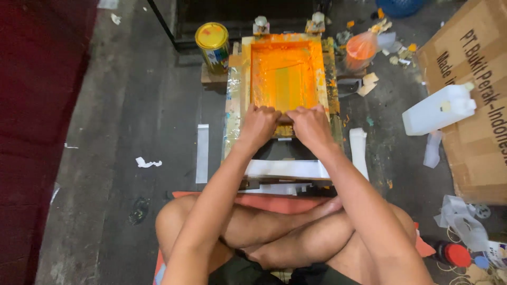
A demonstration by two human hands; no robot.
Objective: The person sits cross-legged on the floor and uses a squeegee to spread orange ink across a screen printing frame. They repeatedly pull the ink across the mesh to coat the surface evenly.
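A wooden screen-printing frame [244,74] coated in orange ink lies on the floor in front of my crossed legs. Both hands grip a squeegee [283,116] at the frame's near edge. My left hand [257,125] closes over its left part, my right hand [310,125] over its right part, knuckles up. The squeegee is mostly hidden under my fingers. A paler yellow-green band runs down the middle of the orange mesh [285,79]. White strips [285,169] lie under the frame's near end.
A yellow-lidded paint can [213,45] stands left of the frame. An orange-filled plastic bag [361,48] sits to its right, with a white jug [438,110] and a big cardboard box [475,95] beyond. Paper scraps litter the dark floor; red-capped items [455,254] lie near my right knee.
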